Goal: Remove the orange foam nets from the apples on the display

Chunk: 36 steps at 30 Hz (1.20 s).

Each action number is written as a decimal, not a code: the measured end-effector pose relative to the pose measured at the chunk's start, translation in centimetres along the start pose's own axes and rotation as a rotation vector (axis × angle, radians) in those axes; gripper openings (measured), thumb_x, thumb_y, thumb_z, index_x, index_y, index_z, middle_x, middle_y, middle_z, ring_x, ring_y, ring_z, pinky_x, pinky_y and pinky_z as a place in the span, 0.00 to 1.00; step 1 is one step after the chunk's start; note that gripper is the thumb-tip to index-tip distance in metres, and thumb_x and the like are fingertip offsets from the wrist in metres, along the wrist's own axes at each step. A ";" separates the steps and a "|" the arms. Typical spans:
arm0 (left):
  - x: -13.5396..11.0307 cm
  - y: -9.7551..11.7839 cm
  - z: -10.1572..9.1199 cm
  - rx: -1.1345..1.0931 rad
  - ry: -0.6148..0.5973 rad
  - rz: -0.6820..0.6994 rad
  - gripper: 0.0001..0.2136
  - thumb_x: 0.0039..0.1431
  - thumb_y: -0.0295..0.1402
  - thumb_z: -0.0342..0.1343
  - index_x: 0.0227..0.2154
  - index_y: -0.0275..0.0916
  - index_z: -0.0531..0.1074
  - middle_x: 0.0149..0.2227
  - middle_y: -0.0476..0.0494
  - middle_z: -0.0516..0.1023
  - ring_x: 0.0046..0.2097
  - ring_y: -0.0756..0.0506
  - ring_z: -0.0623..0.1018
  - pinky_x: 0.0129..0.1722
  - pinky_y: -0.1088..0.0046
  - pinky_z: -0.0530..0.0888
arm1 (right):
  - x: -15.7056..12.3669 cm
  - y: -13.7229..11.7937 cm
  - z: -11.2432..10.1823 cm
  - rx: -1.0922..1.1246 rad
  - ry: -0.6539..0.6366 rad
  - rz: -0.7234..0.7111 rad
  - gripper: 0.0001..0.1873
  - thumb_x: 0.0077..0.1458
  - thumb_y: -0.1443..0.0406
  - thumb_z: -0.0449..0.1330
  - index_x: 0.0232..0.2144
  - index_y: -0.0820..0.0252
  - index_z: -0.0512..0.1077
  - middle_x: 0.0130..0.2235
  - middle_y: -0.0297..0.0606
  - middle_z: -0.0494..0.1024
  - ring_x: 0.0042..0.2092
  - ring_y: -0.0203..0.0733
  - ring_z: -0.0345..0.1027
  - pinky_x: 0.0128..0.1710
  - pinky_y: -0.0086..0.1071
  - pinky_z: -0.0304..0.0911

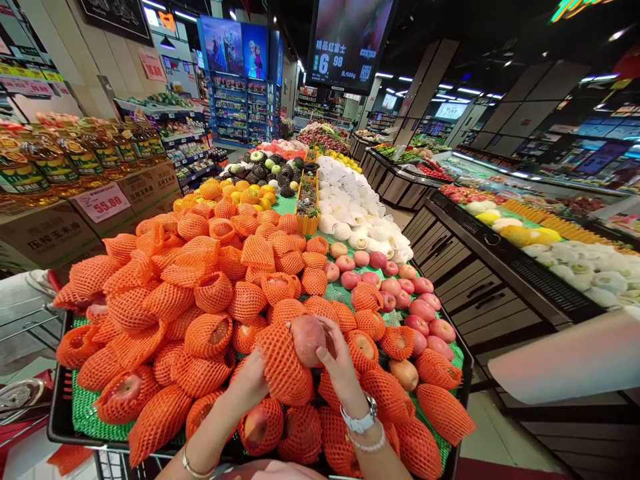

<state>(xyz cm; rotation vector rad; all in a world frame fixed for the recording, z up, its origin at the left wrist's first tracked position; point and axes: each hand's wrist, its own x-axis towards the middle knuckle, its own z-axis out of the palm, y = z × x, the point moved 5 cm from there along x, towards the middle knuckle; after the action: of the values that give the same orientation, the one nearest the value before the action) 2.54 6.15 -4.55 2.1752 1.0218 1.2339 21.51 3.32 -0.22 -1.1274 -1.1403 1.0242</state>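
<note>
Left hand (pixel 254 375) grasps orange foam net (pixel 284 365), left of red apple (pixel 307 340); right hand (pixel 341 363) grips apple's right side. Light pressure should avoid bruising.

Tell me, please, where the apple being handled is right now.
In the head view, the apple is below centre, in the right hand, at the upper right edge of the orange net that the left hand holds.

Bright over apples (pixel 309 340), dark toward ceiling (pixel 450 20); dotted with glowing overhead strips (pixel 470 91) and a lit screen (pixel 350 43). Stretched at edges (wide-angle look), soft in far distance.
</note>
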 end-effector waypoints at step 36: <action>0.5 2.9 1.8 0.158 0.002 -0.076 0.08 0.54 0.31 0.54 0.38 0.39 0.71 0.38 0.37 0.78 0.38 0.38 0.77 0.36 0.59 0.76 | -2.1 0.6 2.6 -0.517 -0.140 -0.124 0.42 0.56 0.68 0.57 0.68 0.53 0.44 0.69 0.41 0.52 0.70 0.47 0.43 0.69 0.49 0.43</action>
<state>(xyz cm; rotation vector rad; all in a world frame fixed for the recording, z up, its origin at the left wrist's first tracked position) 5.34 4.65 -3.21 2.2296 1.2287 1.1563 18.62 1.67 -0.94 -1.3787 -1.6259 0.7370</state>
